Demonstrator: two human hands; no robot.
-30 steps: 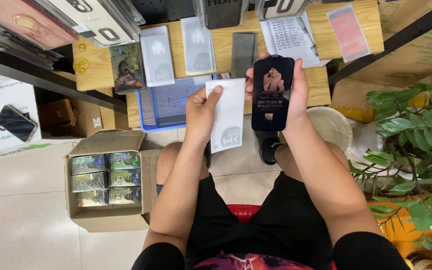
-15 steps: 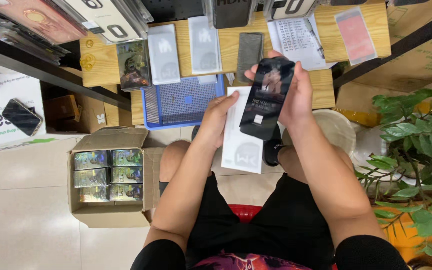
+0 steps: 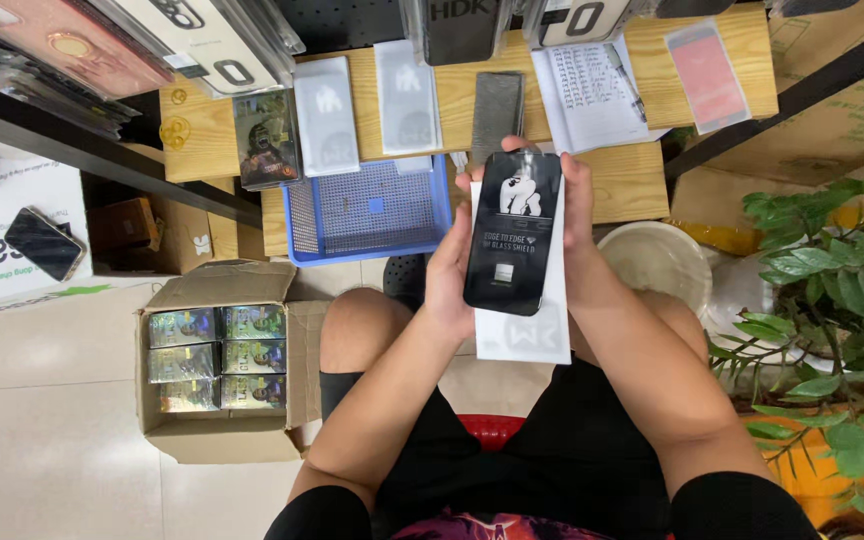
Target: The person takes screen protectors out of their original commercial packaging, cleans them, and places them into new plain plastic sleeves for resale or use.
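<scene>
Both hands share one grip. The left hand point(image 3: 449, 275) clasps the left edge of a black packet point(image 3: 512, 232), and the right hand point(image 3: 580, 215) clasps its right edge. Its long axis runs away from the body, almost upright. A white sleeve point(image 3: 522, 335) lies directly behind it, showing below. Beyond the grip are a blue tray point(image 3: 367, 210) and the wooden counter point(image 3: 632, 185). Left of the grip, a box point(image 3: 217, 360) stands on the floor.

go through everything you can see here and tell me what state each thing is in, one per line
black flat packet: held upright between both hands, over the white sleeve
white sleeve: behind the packet, partly covered
left hand: gripping the packet's left edge
right hand: gripping its right edge
cardboard box: flaps open, packs stacked inside
blue mesh tray: nearly bare
notebook: lying open, pen on it
</scene>
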